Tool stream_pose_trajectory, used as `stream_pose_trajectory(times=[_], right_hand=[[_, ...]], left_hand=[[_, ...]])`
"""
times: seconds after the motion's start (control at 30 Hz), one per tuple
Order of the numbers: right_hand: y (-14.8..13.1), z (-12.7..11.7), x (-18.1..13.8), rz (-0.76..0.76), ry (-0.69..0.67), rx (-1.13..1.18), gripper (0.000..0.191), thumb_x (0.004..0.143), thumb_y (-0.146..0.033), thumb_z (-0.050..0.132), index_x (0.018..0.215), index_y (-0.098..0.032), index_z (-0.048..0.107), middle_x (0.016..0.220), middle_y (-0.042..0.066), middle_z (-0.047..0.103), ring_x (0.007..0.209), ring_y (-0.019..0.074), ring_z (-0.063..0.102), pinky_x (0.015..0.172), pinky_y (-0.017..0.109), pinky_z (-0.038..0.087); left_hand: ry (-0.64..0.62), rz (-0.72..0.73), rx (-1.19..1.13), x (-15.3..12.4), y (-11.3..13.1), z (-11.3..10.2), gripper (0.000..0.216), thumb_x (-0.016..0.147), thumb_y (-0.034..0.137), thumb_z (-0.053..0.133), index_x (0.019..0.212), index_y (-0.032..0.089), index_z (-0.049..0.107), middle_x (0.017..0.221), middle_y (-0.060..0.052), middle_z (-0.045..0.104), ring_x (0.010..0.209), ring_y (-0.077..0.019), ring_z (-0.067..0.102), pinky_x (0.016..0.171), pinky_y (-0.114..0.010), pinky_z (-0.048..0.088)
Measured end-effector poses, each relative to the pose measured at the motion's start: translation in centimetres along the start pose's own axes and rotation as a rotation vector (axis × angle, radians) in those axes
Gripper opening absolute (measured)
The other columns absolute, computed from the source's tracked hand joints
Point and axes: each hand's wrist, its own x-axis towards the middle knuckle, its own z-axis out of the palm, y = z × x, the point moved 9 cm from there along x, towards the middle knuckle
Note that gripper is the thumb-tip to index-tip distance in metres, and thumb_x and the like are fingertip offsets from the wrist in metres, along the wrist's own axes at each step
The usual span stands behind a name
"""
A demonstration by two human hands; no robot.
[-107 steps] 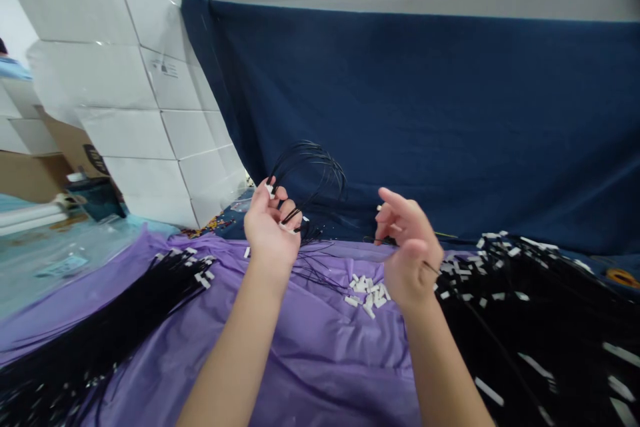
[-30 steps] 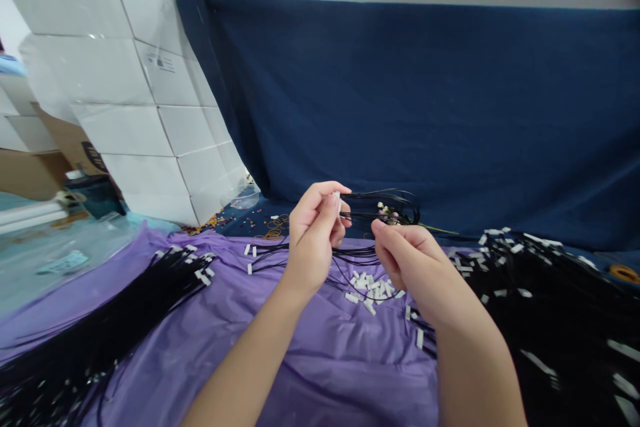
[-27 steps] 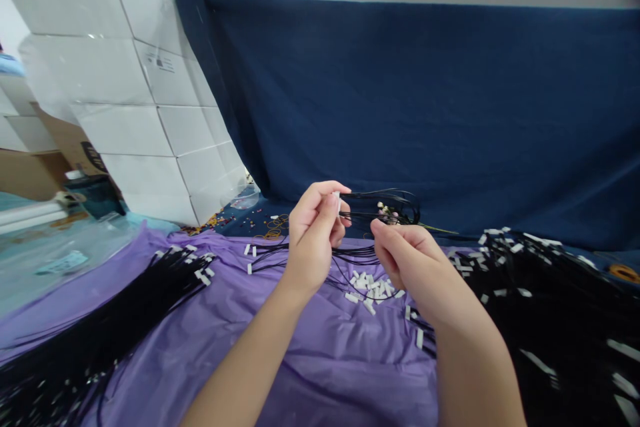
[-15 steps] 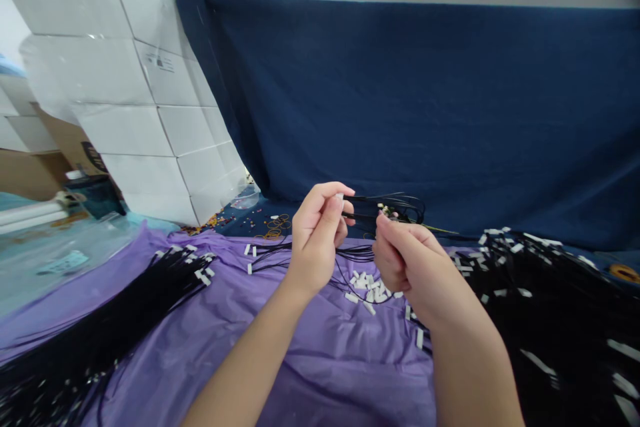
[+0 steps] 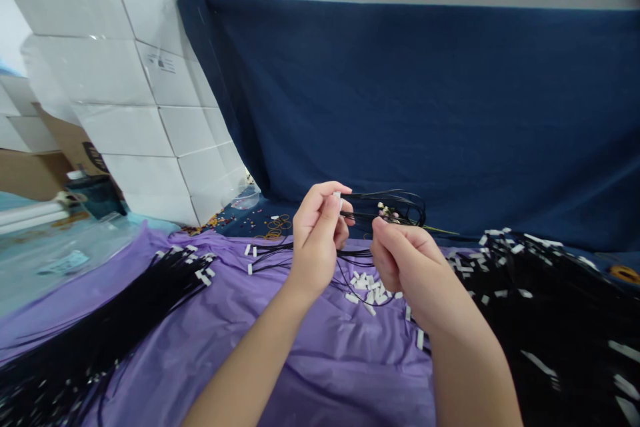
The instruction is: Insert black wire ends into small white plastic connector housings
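My left hand (image 5: 317, 243) is closed, with a small white tag (image 5: 338, 196) pinched between thumb and index finger. Thin black cords (image 5: 387, 194) run from it to the right and loop behind my right hand. Facing it, my right hand (image 5: 410, 263) is closed too, thumb against the curled index finger. A lower strand of the cords reaches its fingertips, which hide the grip itself. Both hands are raised over a purple cloth (image 5: 345, 360). Beneath and between them lies a small heap of white tags (image 5: 371, 289), with more black cords around it.
A bundle of black cords with white tags (image 5: 120, 310) lies at left, and a larger pile (image 5: 560, 327) at right. Behind are rubber bands (image 5: 278, 227), scattered beads, small pale flowers (image 5: 387, 212) and a dark blue curtain (image 5: 400, 100). White boxes (image 5: 135, 127) are stacked at left.
My right hand has shifted slightly left and down, uncovering more of the small flowers behind it. My left hand stays almost in place, the white tag still in its pinch.
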Motion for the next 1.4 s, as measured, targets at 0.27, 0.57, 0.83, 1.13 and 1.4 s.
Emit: stream_pose_trajectory(times=[0.27, 0.57, 0.83, 1.13, 1.4], right_hand=[[-0.1, 0.2, 0.1, -0.012, -0.006, -0.035, 0.057, 0.097, -0.050, 0.050, 0.051, -0.019, 0.034, 0.047, -0.007, 0.024, 0.045, 0.0069, 0.017, 0.042, 0.025, 0.014], [-0.8, 0.8, -0.3, -0.029, -0.033, -0.104, 0.055, 0.099, -0.044, 0.047, 0.051, -0.019, 0.034, 0.049, -0.006, 0.024, 0.047, 0.0073, 0.018, 0.044, 0.025, 0.017], [0.1, 0.1, 0.1, 0.013, 0.028, -0.039, 0.055, 0.096, -0.048, 0.050, 0.052, -0.019, 0.035, 0.047, -0.007, 0.024, 0.044, 0.0063, 0.016, 0.041, 0.023, 0.013], [1.0, -0.1, -0.1, 0.138, 0.067, 0.244, 0.055, 0.089, -0.048, 0.060, 0.049, -0.019, 0.037, 0.042, -0.007, 0.025, 0.041, 0.0059, 0.018, 0.039, 0.021, 0.014], [1.2, 0.4, -0.1, 0.179, -0.005, 0.293, 0.056, 0.087, -0.049, 0.062, 0.048, -0.019, 0.035, 0.043, -0.008, 0.023, 0.040, 0.0054, 0.016, 0.039, 0.021, 0.014]], left_hand=[[-0.011, -0.058, -0.040, 0.0, -0.4, 0.1, 0.019, 0.089, 0.040, 0.062, 0.095, 0.022, 0.063, 0.072, 0.003, 0.057, 0.041, -0.0020, 0.037, 0.037, -0.014, 0.023], [-0.008, -0.171, -0.079, 0.0, -1.0, 0.2, 0.017, 0.090, 0.035, 0.059, 0.095, 0.020, 0.062, 0.067, 0.003, 0.054, 0.039, -0.0025, 0.037, 0.038, -0.015, 0.024], [-0.016, -0.194, -0.093, -0.1, -1.4, 0.1, 0.018, 0.089, 0.035, 0.060, 0.096, 0.019, 0.062, 0.066, 0.003, 0.053, 0.040, -0.0029, 0.037, 0.039, -0.016, 0.024], [-0.059, -0.060, -0.021, 0.2, -0.6, 0.3, 0.020, 0.092, 0.039, 0.060, 0.097, 0.020, 0.062, 0.071, 0.003, 0.056, 0.041, -0.0018, 0.038, 0.038, -0.015, 0.024], [-0.069, 0.005, 0.033, -0.1, 0.1, 0.3, 0.021, 0.093, 0.040, 0.058, 0.098, 0.020, 0.062, 0.073, 0.003, 0.056, 0.041, -0.0017, 0.038, 0.038, -0.016, 0.027]])
